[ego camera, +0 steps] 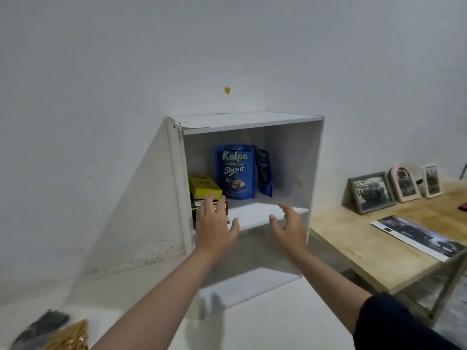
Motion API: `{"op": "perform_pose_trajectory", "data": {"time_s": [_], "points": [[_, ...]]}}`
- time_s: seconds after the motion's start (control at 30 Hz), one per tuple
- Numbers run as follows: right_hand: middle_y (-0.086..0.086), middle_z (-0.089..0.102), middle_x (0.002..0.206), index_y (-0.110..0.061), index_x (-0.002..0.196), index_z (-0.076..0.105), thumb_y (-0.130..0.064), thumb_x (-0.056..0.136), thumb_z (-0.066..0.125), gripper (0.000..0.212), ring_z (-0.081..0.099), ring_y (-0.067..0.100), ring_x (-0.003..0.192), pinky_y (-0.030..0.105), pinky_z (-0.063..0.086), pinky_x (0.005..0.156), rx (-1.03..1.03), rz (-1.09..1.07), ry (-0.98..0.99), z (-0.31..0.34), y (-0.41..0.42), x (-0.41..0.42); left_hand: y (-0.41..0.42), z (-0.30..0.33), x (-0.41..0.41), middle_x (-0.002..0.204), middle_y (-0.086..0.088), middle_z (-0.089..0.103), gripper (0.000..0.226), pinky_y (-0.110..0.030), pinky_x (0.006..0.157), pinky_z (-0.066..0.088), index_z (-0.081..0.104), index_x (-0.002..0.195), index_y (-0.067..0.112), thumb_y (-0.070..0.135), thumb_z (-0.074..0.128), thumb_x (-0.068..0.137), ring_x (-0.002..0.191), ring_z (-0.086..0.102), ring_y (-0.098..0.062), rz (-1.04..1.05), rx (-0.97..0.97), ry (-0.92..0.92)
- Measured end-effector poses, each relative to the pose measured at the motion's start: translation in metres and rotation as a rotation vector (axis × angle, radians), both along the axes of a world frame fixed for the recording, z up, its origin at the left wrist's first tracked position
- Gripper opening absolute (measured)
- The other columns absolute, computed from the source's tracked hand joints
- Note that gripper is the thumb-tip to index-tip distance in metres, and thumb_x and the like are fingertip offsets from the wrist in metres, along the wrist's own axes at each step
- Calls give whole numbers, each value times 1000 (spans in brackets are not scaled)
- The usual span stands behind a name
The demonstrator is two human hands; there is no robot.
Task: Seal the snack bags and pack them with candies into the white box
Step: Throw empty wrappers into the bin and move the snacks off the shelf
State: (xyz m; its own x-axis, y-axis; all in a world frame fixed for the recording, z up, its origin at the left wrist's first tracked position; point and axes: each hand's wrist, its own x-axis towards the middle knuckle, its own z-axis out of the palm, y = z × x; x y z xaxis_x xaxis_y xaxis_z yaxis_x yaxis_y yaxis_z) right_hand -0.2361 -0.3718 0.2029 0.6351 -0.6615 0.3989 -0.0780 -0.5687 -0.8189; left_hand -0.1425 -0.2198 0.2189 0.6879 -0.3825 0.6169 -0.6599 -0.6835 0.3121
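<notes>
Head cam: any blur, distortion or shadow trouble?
Head view: wide-angle bend tilts the white box; the blue snack bag reads sharp; both hands, left hand and right hand, slightly motion-soft; bottom-left corner items smeared; soft shadow under the box.

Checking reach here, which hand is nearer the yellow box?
Left. The left hand is just below the yellow box, nearly touching; the right hand is off to its right.

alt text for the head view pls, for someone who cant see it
Two open, empty hands, left hand and right hand, reach toward a white box open at the front. Inside stand two blue snack bags, with a yellow carton at the left. Picture frames lean on a wooden table to the right.
</notes>
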Motion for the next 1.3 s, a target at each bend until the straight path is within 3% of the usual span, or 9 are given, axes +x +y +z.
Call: {"op": "perform_pose_trajectory", "data": {"time_s": [0.17, 0.27, 0.47, 0.6, 0.67, 0.8, 0.9, 1.0, 1.3], "points": [[8, 46, 136, -15, 137, 42, -29, 93, 53, 47, 46, 21, 123, 31, 37, 99, -65, 96, 26, 14, -50, 57, -30, -19, 31, 157, -21, -5, 70, -49, 116, 1, 17, 148, 27, 53, 42, 89, 144, -6, -39, 295, 183, 112], [10, 42, 137, -14, 137, 41, -28, 93, 53, 48, 46, 23, 122, 28, 35, 97, -87, 160, 45, 17, -78, 89, -48, -33, 44, 155, -24, -15, 73, -52, 115, -4, 7, 150, 31, 60, 35, 89, 143, -16, -41, 418, 213, 187], [19, 43, 125, -8, 126, 41, -38, 85, 63, 56, 45, 37, 115, 44, 44, 93, -73, 92, 93, 17, -113, 145, -62, -46, 61, 156, -22, -9, 69, -55, 113, -4, 17, 148, 32, 61, 35, 88, 142, -16, -41, 535, 168, 158], [18, 42, 139, -15, 142, 17, -65, 58, 73, 113, 46, 38, 123, 49, 48, 94, 66, 68, 133, 15, -123, 179, -63, -48, 61, 157, -22, 5, 66, -55, 114, 3, 27, 146, 31, 60, 35, 87, 144, -5, -41, 575, 190, 133], [15, 32, 149, -13, 147, 5, -57, 58, 80, 125, 35, 34, 135, 48, 40, 104, 117, 82, 114, 13, -121, 192, -63, -49, 61, 154, -23, 19, 64, -57, 112, 12, 38, 141, 29, 59, 38, 85, 144, 8, -42, 599, 184, 106], [14, 55, 132, -8, 132, 39, -46, 58, 84, 96, 55, 31, 119, 45, 49, 95, 238, 121, 2, 13, -116, 212, -64, -54, 63, 147, -23, 35, 61, -58, 108, 24, 49, 134, 28, 58, 44, 81, 139, 24, -43, 639, 185, 46], [10, 64, 120, -17, 122, 49, -42, 76, 70, 57, 62, 33, 107, 43, 52, 86, 213, 153, 9, 6, -112, 221, -64, -55, 63, 144, -23, 40, 60, -58, 106, 27, 52, 131, 28, 58, 46, 79, 138, 29, -43, 656, 182, 15], [14, 68, 108, -12, 116, 58, -25, 90, 57, 29, 64, 34, 95, 30, 47, 73, 149, 144, 9, 7, -108, 213, -64, -54, 60, 143, -22, 42, 59, -58, 105, 29, 54, 130, 28, 57, 47, 79, 137, 31, -42, 663, 185, -3], [12, 68, 106, -10, 114, 62, -17, 90, 56, 26, 62, 32, 97, 34, 49, 78, 195, 149, -90, 13, -101, 156, -61, -50, 28, 147, -22, 35, 58, -60, 107, 25, 52, 131, 28, 56, 49, 81, 139, 26, -41, 629, 149, 29]]}}
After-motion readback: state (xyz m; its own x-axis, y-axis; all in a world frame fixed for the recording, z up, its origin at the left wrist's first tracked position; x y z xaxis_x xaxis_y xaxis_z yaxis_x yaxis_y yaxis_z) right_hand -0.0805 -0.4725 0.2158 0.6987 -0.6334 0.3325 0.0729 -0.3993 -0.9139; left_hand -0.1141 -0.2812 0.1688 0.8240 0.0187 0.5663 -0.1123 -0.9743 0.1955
